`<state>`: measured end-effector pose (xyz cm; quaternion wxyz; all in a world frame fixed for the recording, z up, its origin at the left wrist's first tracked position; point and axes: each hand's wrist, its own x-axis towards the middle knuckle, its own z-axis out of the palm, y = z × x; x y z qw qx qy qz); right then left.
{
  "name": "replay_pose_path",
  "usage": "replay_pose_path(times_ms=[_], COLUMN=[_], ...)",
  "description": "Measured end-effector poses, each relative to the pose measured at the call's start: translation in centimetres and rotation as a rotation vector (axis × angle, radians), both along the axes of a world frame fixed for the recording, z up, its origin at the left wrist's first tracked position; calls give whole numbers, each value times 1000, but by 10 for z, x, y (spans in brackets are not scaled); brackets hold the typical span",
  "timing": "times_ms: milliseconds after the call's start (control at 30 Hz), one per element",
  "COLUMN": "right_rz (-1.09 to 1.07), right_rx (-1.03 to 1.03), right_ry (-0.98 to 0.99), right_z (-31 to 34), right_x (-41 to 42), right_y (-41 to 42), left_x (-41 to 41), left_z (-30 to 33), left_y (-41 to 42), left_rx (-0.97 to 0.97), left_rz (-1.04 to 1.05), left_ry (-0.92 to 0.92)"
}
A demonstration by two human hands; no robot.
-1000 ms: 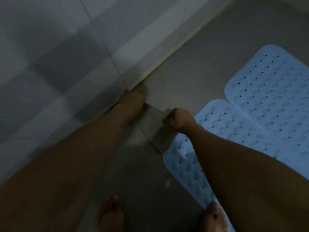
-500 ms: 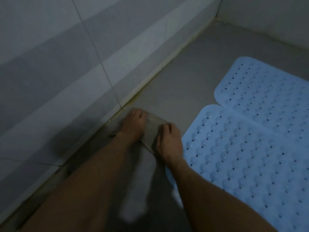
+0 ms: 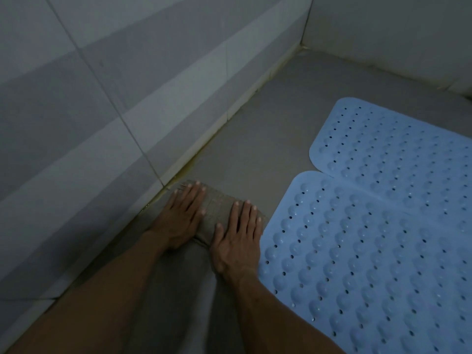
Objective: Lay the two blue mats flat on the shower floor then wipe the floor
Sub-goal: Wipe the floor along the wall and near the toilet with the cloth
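Two blue studded mats lie flat side by side on the grey shower floor (image 3: 258, 149): the near mat (image 3: 357, 256) at the right and the far mat (image 3: 398, 154) behind it, their edges touching. A brownish-grey cloth (image 3: 217, 208) lies on the floor between the left wall and the near mat. My left hand (image 3: 182, 221) presses flat on the cloth's left part, fingers spread. My right hand (image 3: 238, 238) presses flat on its right part, beside the near mat's edge. Most of the cloth is hidden under my palms.
A tiled wall (image 3: 115, 98) runs along the left, meeting the floor in a yellowish grout line (image 3: 219, 131). A second wall (image 3: 396, 29) closes the far side, forming a corner at the top. Bare floor stretches ahead of the cloth toward that corner.
Both hands went from pinching the cloth's edges to lying flat on it with fingers spread. The view has lifted, and the far corner shows now.
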<state>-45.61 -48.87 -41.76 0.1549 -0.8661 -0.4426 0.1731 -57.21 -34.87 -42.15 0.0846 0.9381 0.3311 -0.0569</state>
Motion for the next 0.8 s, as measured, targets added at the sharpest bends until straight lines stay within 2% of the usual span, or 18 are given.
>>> replay_pose_path(times_ms=[333,800], right_rz=[-22,-86], right_rx=[5,23], right_ry=[-24,-135], right_z=[-6,-14], right_x=[43,178], right_y=[29,106], left_x=[43,181], left_z=[-8,-9], left_y=[29,102], left_rx=[40,108], left_rz=[-6,-58], left_ry=[-37,-50])
